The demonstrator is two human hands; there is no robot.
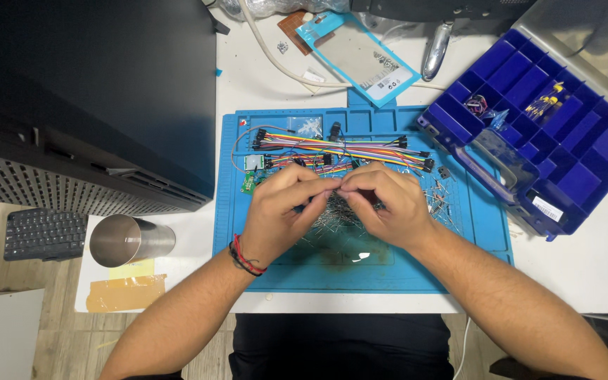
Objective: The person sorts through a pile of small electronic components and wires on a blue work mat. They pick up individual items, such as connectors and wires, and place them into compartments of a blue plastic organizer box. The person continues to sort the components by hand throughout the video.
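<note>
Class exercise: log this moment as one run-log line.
left hand: pinching small metal-legged parts | right hand: fingertips meeting left's | under hands: pile of loose components on blue silicone work mat | behind: multicoloured jumper wires

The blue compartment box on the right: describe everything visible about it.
The blue compartment box looks like moulded plastic, split into many square and oblong cells. It lies open and skewed on the white table, its near corner overlapping the blue work mat. Most cells look empty; a few far ones hold small yellow and dark parts. A clear rounded piece lies across its left cells. A white label is on its near edge. Neither hand touches it.
</note>
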